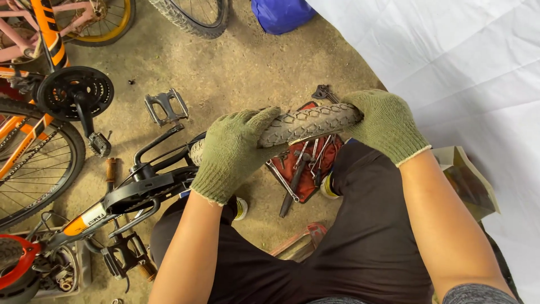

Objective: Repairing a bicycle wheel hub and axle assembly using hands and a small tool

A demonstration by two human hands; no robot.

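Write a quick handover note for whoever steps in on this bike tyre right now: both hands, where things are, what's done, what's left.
Left hand: gloved, gripping the grey tyre from above.
Right hand: gloved, clamped on the tyre's other end.
The tyre sits in front of the knees, above a red tool pouch with wrenches lying on the ground.
An upturned bike frame with pedals lies to the left.
Done: tyre is in both hands.
Left: cannot tell whether it is seated on a rim; check that first.
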